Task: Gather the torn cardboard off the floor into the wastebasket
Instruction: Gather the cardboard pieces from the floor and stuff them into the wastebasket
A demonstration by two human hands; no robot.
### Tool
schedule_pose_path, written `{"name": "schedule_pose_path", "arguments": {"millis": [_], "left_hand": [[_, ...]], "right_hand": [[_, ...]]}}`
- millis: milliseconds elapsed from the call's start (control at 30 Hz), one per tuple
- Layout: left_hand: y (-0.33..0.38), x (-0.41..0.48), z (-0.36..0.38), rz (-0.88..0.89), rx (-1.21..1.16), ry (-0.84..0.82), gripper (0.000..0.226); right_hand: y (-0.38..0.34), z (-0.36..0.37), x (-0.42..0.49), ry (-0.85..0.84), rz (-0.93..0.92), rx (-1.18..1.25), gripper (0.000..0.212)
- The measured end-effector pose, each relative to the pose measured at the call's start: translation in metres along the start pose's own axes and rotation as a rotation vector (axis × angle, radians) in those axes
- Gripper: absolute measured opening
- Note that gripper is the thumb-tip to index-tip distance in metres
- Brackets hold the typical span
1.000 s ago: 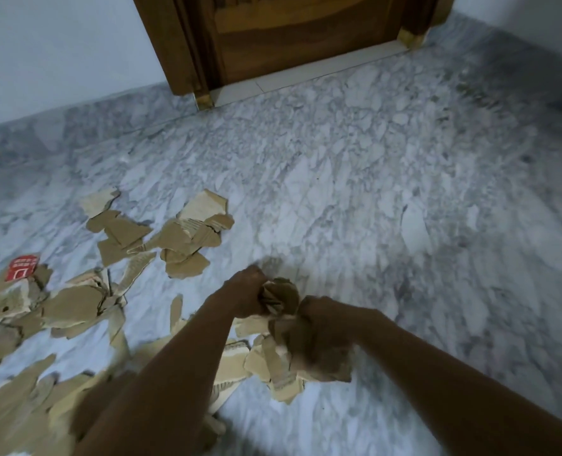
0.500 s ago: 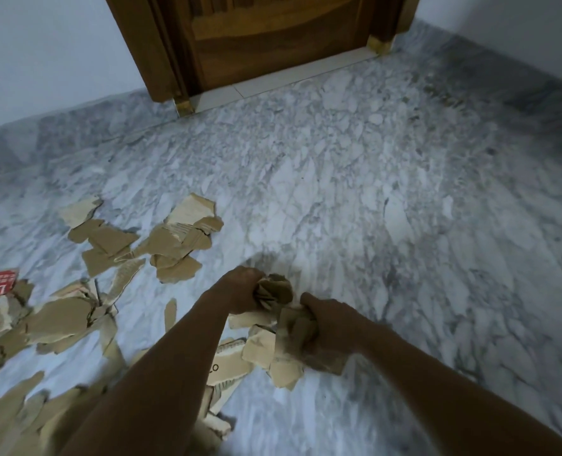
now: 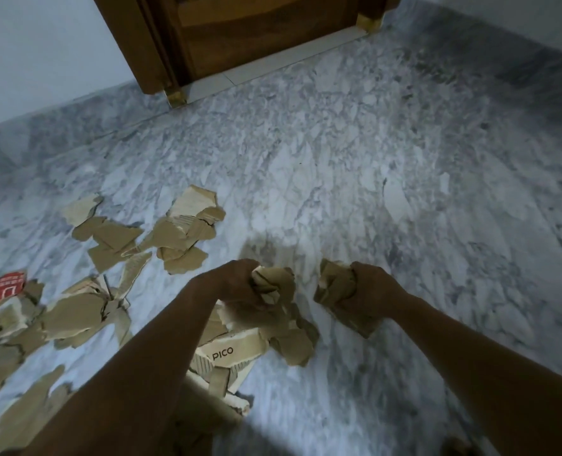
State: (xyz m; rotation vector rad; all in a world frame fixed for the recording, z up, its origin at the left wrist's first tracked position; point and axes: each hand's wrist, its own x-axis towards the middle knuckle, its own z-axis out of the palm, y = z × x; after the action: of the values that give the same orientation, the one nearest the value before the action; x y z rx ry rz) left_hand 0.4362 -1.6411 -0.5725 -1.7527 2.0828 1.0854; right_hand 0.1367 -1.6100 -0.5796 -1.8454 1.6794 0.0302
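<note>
1. The left hand [image 3: 237, 284] is balled up tight, fingers curled right over a crumpled wad of brown cardboard [image 3: 274, 283].
2. Same deal with the right hand [image 3: 373, 287]: it's a closed fist clamped on a second wad [image 3: 334, 287]. The two wads are near each other but not touching, with a strip of floor showing between them.
3. At 6 o'clock from the left hand there's a loose heap of torn pieces [image 3: 293, 340] on the floor, including a pale PICO scrap [image 3: 230, 352] with the print facing up. Some bits trail down from the left fist, and I honestly can't tell if they touch the heap.
4. There's more torn stuff out at 10 o'clock from the hands, a cluster of scraps [image 3: 181, 238] lying flat. A bigger spread [image 3: 76, 314] sits at 9 o'clock and runs off the left edge. A red label [image 3: 10, 286] sits at the far end of it.
5. Everything's on a grey-white marble floor [image 3: 388, 166]. At 12 o'clock there's a wooden door [image 3: 256, 37], with a plain pale wall [image 3: 43, 60] at about 10 o'clock.
</note>
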Motion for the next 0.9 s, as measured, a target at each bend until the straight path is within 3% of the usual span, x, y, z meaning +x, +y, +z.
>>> {"name": "schedule_pose_path", "arguments": {"millis": [67,133,233,333,433,500,600,667,767,833,900], "left_hand": [[0.015,-0.001,0.024,0.033,-0.062,0.023,0.084],[0.023,0.005,0.039,0.061,-0.074,0.031,0.091],[0.020,0.017,0.041,0.003,-0.032,0.102,0.070],[0.022,0.022,0.036,-0.136,-0.025,0.164,0.031],[0.019,0.019,0.042,-0.186,-0.027,0.181,0.036],[0.015,0.017,0.039,-0.143,-0.090,0.215,0.036],[0.007,0.009,0.015,-0.123,-0.159,0.309,0.032],[0.000,-0.001,-0.002,-0.128,-0.167,0.379,0.039],[-0.014,-0.021,-0.018,-0.153,-0.154,0.409,0.042],[-0.024,-0.033,-0.020,-0.153,-0.148,0.380,0.039],[-0.034,-0.043,-0.017,-0.147,-0.145,0.364,0.038]], "right_hand": [[0.000,0.012,-0.011,0.031,-0.015,-0.060,0.061],[0.001,0.024,-0.014,0.085,-0.036,-0.133,0.055],[-0.002,0.034,-0.015,0.152,-0.032,-0.209,0.054],[-0.007,0.034,-0.012,0.184,-0.008,-0.262,0.055],[-0.007,0.040,-0.017,0.155,0.013,-0.272,0.049],[-0.004,0.035,-0.018,0.144,0.085,-0.086,0.053],[-0.003,0.015,-0.015,0.012,0.169,0.300,0.080],[-0.012,0.008,-0.013,-0.111,0.075,0.251,0.094],[-0.051,0.013,-0.015,-0.210,-0.049,0.101,0.087],[-0.075,0.028,-0.013,-0.268,-0.096,0.045,0.099],[-0.087,0.053,-0.010,-0.308,-0.139,0.002,0.089]]}}
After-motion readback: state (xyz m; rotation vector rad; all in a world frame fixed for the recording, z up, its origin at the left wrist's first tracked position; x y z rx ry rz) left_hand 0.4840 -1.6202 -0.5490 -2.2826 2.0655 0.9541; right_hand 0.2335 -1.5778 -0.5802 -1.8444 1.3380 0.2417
